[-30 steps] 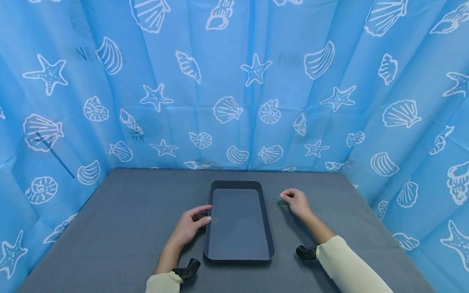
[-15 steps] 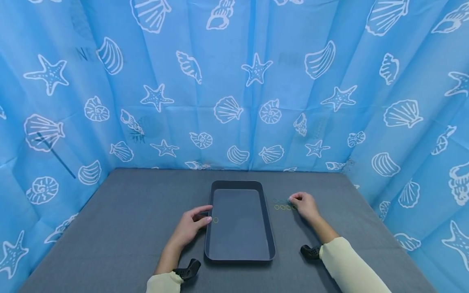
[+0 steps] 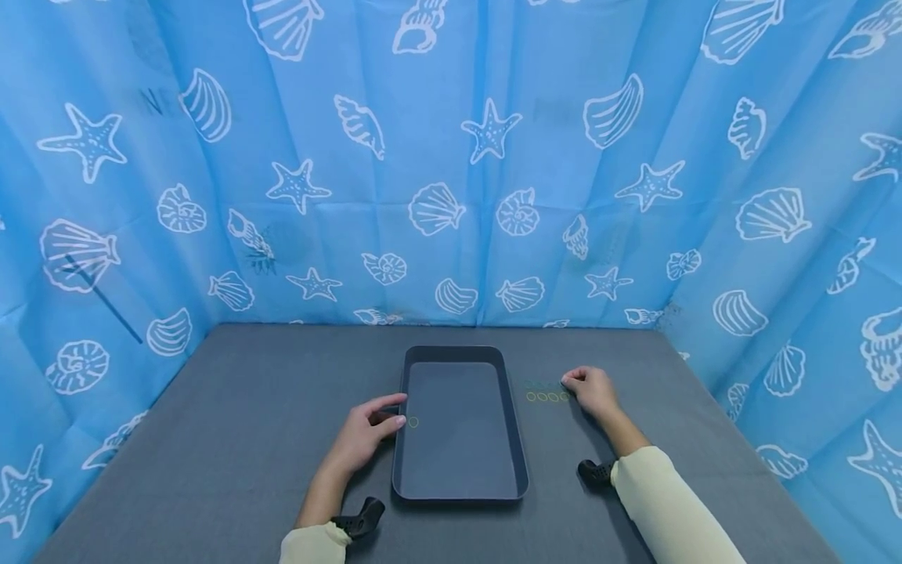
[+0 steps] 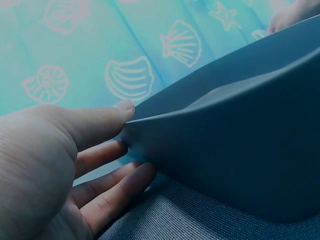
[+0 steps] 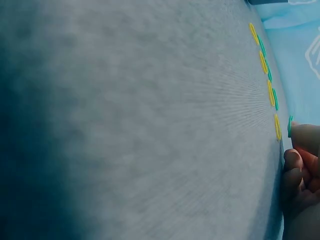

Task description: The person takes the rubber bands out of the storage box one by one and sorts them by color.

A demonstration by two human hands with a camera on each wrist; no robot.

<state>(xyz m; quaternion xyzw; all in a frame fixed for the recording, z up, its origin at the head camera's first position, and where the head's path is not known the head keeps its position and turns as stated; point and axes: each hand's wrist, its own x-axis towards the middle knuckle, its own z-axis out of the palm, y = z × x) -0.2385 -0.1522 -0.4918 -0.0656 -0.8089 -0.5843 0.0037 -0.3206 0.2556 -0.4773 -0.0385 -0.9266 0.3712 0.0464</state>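
Observation:
My left hand (image 3: 361, 432) holds the left rim of a dark grey rectangular tray (image 3: 461, 489), the thumb on the rim and fingers against the outer wall. My right hand (image 3: 595, 392) is right of the tray, pinching a thin green rubber band (image 5: 290, 127) at the fingertips, close to the cloth. Beside it lies a row of several yellow rubber bands (image 5: 263, 62). Behind them runs a row of green rubber bands (image 5: 269, 71), faint in the head view. One more yellow rubber band (image 3: 413, 422) lies inside the tray near its left wall.
Grey cloth (image 3: 282, 376) covers the table. A blue curtain (image 3: 451, 258) with white shells and starfish stands behind the table and along its sides. Black camera mounts (image 3: 361, 518) sit on both wrists.
My right hand has moved rightward along the rows, uncovering more of the yellow and green rubber bands. The left hand has stayed at the tray's rim.

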